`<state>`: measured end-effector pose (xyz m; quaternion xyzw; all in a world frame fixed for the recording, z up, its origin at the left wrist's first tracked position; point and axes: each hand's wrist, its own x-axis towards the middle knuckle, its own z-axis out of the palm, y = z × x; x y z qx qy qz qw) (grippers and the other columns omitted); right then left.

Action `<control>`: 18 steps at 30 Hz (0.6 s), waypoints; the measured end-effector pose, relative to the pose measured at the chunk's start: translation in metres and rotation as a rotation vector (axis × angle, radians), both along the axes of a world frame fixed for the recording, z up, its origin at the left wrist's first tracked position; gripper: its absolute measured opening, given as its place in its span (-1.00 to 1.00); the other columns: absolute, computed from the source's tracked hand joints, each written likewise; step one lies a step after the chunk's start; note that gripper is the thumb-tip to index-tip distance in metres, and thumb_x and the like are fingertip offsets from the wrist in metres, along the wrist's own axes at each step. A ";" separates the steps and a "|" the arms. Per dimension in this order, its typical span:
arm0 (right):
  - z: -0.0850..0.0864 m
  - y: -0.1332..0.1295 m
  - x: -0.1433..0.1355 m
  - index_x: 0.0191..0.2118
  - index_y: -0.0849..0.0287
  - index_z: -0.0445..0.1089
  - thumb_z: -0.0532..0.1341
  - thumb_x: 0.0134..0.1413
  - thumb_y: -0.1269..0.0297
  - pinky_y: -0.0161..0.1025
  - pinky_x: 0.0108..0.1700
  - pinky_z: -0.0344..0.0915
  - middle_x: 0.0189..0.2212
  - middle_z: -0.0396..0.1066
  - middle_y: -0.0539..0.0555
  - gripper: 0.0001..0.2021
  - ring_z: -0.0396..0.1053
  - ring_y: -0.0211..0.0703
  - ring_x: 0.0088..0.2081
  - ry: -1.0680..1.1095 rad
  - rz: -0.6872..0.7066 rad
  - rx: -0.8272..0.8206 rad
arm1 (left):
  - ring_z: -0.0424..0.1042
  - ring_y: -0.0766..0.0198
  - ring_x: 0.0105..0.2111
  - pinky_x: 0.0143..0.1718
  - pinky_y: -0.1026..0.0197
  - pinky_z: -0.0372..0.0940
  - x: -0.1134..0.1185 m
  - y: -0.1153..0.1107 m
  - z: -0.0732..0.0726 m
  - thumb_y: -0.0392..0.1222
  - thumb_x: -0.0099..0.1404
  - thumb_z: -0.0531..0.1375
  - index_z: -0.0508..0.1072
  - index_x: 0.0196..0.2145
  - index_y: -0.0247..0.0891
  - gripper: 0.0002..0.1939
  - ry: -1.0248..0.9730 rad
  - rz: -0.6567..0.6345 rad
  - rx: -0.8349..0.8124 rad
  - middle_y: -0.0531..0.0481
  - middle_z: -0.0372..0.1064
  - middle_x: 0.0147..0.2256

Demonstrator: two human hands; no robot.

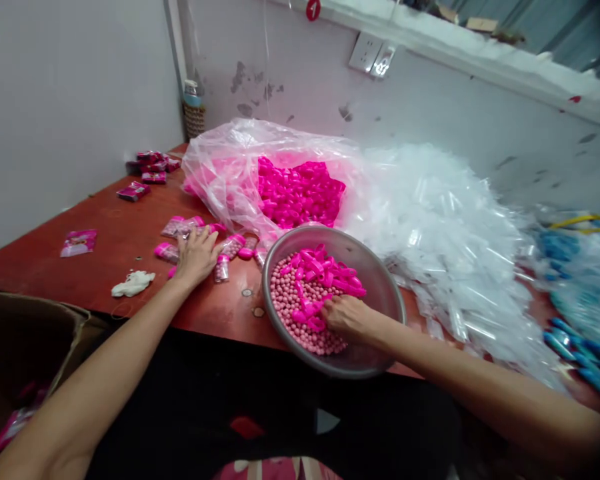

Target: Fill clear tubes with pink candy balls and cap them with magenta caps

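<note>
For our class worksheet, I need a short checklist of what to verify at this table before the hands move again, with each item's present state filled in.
1. Left hand at the bead-filled containers: ok.
2. Containers in tidy rows: not ok, they lie in a loose cluster.
3. Pink beads within the right hand's reach: ok, both are in the metal basin.
4. Right hand's grip: cannot tell, its fingertips are hidden.
5. Basin set back from the table's front edge: not ok, its rim juts over.
6. Plastic bag open, pink pieces showing: ok.
</note>
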<state>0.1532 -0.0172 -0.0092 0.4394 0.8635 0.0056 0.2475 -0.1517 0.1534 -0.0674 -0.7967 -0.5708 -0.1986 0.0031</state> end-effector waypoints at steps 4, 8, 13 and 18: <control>-0.009 0.005 -0.023 -0.20 0.32 0.31 0.07 -0.02 0.49 -0.27 -0.34 0.22 -0.31 0.39 0.20 -0.78 0.35 -0.13 -0.35 0.255 0.023 -0.033 | 0.12 0.05 0.14 0.14 -0.06 0.01 0.021 -0.021 0.026 -0.07 0.30 -0.03 0.36 -0.01 -0.36 -0.58 -0.308 -0.154 0.108 -0.19 0.26 0.06; 0.001 0.008 -0.028 -0.21 0.26 0.29 0.19 -0.14 0.40 -0.28 -0.32 0.21 -0.32 0.36 0.11 -0.73 0.29 -0.17 -0.35 0.655 -0.246 -0.133 | 0.37 0.20 -0.06 0.01 0.15 0.21 0.051 -0.062 0.067 -0.09 0.27 0.04 0.39 -0.04 -0.35 -0.62 -0.643 -0.318 0.070 -0.13 0.40 -0.06; 0.018 0.003 -0.012 -0.15 0.18 0.26 0.25 -0.12 0.37 -0.28 -0.22 0.26 -0.33 0.29 0.00 -0.67 0.29 -0.25 -0.29 1.385 -0.598 -0.405 | 0.40 0.21 -0.10 -0.04 0.20 0.26 0.088 -0.107 0.091 -0.19 0.23 0.08 0.36 0.01 -0.33 -0.61 -0.792 -0.535 -0.269 -0.12 0.41 -0.08; 0.029 -0.005 -0.003 -0.12 0.11 0.28 0.32 -0.16 0.40 -0.28 -0.16 0.29 -0.21 0.33 0.00 -0.59 0.32 -0.25 -0.21 1.807 -0.753 -0.460 | 0.38 0.12 -0.09 -0.08 0.13 0.27 0.117 -0.116 0.088 -0.24 0.15 0.14 0.35 0.02 -0.28 -0.55 -0.854 -0.754 -0.694 -0.10 0.42 -0.09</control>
